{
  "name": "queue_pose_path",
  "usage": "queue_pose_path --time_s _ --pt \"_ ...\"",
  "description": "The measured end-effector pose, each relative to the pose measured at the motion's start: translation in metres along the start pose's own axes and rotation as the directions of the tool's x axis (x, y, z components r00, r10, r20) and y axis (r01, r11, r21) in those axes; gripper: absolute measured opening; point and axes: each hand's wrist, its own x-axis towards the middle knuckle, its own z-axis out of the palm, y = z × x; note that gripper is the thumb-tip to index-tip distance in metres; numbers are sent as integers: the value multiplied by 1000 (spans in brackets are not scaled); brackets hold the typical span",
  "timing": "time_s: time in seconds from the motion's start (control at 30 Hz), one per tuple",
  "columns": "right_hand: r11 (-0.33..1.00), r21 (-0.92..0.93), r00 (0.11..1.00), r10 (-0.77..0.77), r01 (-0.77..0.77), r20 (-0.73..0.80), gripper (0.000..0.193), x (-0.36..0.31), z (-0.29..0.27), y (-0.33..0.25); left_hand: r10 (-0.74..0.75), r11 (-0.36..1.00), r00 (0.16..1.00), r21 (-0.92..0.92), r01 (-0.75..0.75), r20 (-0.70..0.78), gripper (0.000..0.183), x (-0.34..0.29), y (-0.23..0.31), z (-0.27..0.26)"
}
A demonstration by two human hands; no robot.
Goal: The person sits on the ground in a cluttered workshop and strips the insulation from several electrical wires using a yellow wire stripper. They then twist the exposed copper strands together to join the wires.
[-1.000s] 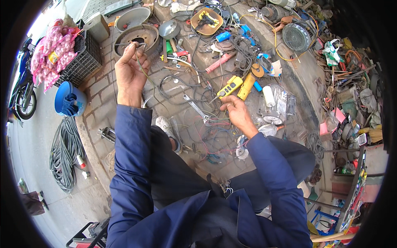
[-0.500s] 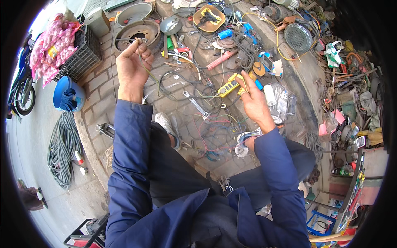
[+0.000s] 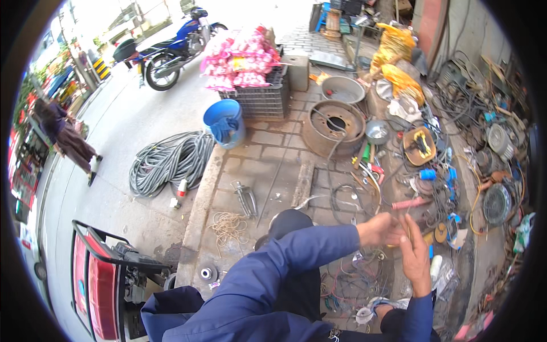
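My left hand (image 3: 380, 229) and my right hand (image 3: 417, 256) are close together over the cluttered paving, their fingers nearly meeting. The left fingers are curled and a little blurred; what they pinch is hidden. My right thumb and fingers are drawn together near a thin wire-like strand (image 3: 407, 221), too fine to make out well. Below the hands lies a tangle of thin coloured wires (image 3: 347, 279). Beyond them is a red rod (image 3: 411, 203), with a black cable loop (image 3: 346, 200) off to its left.
A rusty wheel rim (image 3: 319, 139) with a cable across it lies ahead, near a blue bucket (image 3: 239, 137). Coiled grey hose (image 3: 165, 162), a metal puller (image 3: 245, 199) and a red machine in a black frame (image 3: 97, 285) are at left. A person (image 3: 65, 134) walks on the road.
The view has swung left, showing more of the road, motorcycle and red machine. My left hand, earlier raised apart with a wire in its fingertips, is now beside my right hand.
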Motion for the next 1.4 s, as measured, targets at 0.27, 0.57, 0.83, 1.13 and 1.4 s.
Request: queue_pose_path --time_s 0.27,0.57,0.83,1.13,1.4 --pt "999 41 990 22 -16 -141 26 -47 67 12 276 891 931 -299 -342 -240 17 6 50 -23" --pt "965 -187 983 186 -182 5 35 -127 114 68 589 746 728 -110 -657 -350 22 -34 108 -27" --pt "960 -216 972 204 -177 114 29 -143 129 79 688 642 644 -134 -755 -334 17 -54 117 -19" --pt "988 -55 969 150 -142 194 15 -150 137 106 798 586 582 -27 -810 -153 14 -66 127 -25" --pt "992 -109 982 79 -61 171 13 -151 132 122 785 610 612 -53 -791 -96 8 -70 130 -18"
